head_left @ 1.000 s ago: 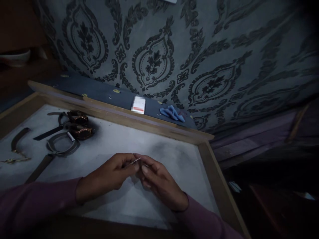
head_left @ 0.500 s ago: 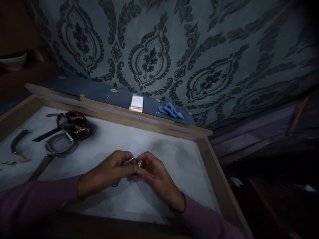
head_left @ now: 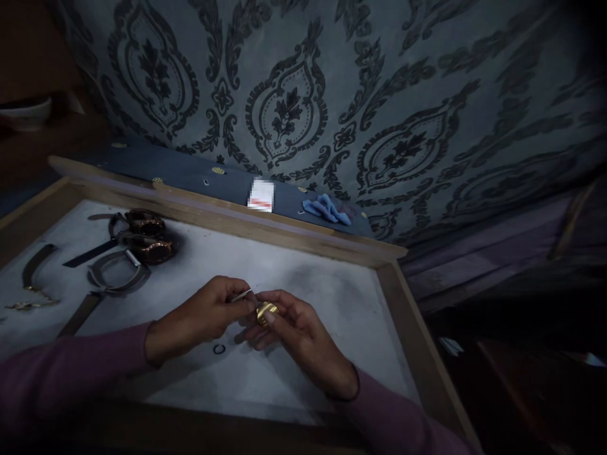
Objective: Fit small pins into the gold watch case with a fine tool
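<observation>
My right hand [head_left: 306,332] grips a shiny, round gold-coloured piece [head_left: 267,313] that looks like a watch case, with the thumb pressed on its face. Close beside it, my left hand [head_left: 196,319] pinches a thin metal tool [head_left: 241,295] whose exact kind I cannot make out. The tool's tip points toward the gold piece; whether they touch is unclear. Under my left hand, a small black ring [head_left: 219,348] lies on the white surface [head_left: 332,291] of the wooden-framed tray.
Sunglasses [head_left: 154,251] and a looped grey strap [head_left: 116,276] lie at the left. A brown strap piece [head_left: 38,265] with a gold chain [head_left: 33,305] is farther left. Raised wooden edges [head_left: 417,335] border the surface. Behind lie a blue cloth [head_left: 327,208] and white packet [head_left: 261,194].
The gold piece has turned so its broad face shows. My left hand has drawn slightly up and away from it, and the black ring below is now fully visible.
</observation>
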### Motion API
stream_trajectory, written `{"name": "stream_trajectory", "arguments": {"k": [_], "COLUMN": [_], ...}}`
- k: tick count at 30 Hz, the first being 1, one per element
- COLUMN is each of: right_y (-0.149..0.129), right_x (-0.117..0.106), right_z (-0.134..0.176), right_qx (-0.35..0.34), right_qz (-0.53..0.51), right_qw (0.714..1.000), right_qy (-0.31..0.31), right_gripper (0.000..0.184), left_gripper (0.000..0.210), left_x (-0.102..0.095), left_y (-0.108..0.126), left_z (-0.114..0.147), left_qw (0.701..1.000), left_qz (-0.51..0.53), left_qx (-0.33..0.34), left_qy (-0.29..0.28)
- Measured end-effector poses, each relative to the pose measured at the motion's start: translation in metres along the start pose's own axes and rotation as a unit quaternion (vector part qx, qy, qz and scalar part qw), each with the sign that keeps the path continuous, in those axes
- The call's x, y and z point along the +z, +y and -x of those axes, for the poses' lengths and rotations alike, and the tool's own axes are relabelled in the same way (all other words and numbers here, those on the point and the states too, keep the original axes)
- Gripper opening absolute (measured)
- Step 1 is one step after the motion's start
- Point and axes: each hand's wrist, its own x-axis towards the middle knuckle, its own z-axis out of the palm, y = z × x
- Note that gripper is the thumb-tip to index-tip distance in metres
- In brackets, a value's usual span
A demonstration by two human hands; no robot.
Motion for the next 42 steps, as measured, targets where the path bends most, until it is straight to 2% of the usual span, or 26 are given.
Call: {"name": "stream_trajectory", "arguments": {"k": [3, 5, 8, 10, 21, 27, 42], "right_y": [0.002, 0.002, 0.000, -0.001, -0.001, -0.001, 0.000], "right_x": [-0.001, -0.002, -0.002, -0.002, 0.001, 0.001, -0.001], "right_z": [-0.001, -0.001, -0.001, -0.001, -0.002, -0.002, -0.003], "right_qx": [0.000, -0.003, -0.004, 0.001, 0.026, 0.026, 0.010], "right_qz": [-0.001, -0.008, -0.023, -0.027, -0.018, 0.001, 0.003], "right_qw": [1.000, 1.000, 1.000, 1.000, 0.999, 0.999, 1.000], "right_qy": [0.001, 0.002, 0.009, 0.014, 0.038, 0.036, 0.014], "right_gripper": [0.031, 0.029, 0.026, 0.025, 0.024, 0.023, 0.020], "left_gripper": [0.034, 0.034, 0.034, 0.032, 0.029, 0.029, 0.033], "left_x": [-0.002, -0.004, -0.007, -0.008, -0.007, -0.007, -0.008], "left_y": [0.000, 0.002, 0.005, 0.006, 0.001, -0.002, -0.004], "left_z": [0.000, 0.001, 0.006, 0.009, 0.013, 0.013, 0.013], "left_qw": [0.999, 0.995, 0.972, 0.952, 0.884, 0.871, 0.877], "left_qz": [-0.033, -0.085, -0.194, -0.261, -0.432, -0.452, -0.435], "left_qx": [0.020, 0.057, 0.130, 0.156, 0.175, 0.187, 0.200], "left_qy": [-0.004, -0.001, 0.027, 0.038, 0.041, 0.046, 0.037]}}
